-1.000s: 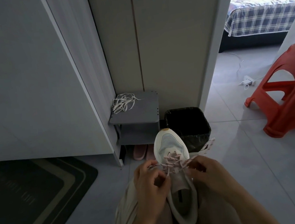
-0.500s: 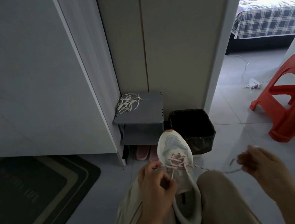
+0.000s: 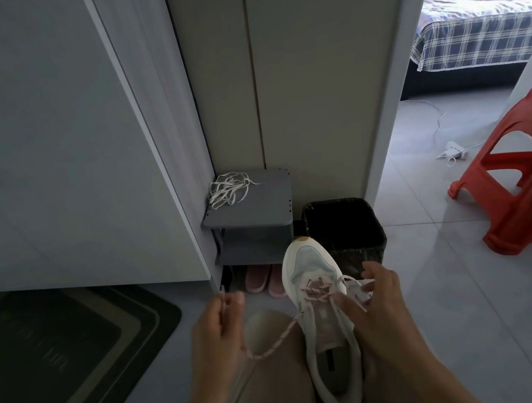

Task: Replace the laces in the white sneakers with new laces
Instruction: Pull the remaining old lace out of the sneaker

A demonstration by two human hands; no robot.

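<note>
Head view, nearest first: the white sneaker (image 3: 327, 330) lies on the person's lap between the thighs, toe pointing away, its opening toward the body. The left hand (image 3: 218, 336) is out to the shoe's left, thumb and forefinger pinching the tip of the new lace (image 3: 274, 343). From that pinch the lace drops in a shallow curve, then rises rightward to an eyelet on the shoe's near-left side. The right hand (image 3: 382, 304) sits against the shoe's right flank, fingers curled. It seems to pinch the other lace end just below the thumb, though blur makes this hard to confirm.

Half a second ago the roles were reversed: the right hand was pulling its end far out to the right while the left stayed at the eyelets. Now the right has come back to the shoe and the left has drawn its end out — so one more crossing has likely been pulled through on each side. Several pinkish crosses show over the lower tongue; the upper eyelets nearer the body look unlaced, so the job is roughly midway on this shoe.

Beyond the left hand, pink slippers (image 3: 260, 278) sit under a grey shelf (image 3: 268, 207) holding a loose heap of old laces (image 3: 228, 190). A black bin (image 3: 343, 222) stands past the toe, and a red stool (image 3: 520, 205) stands farther right of the right hand.
</note>
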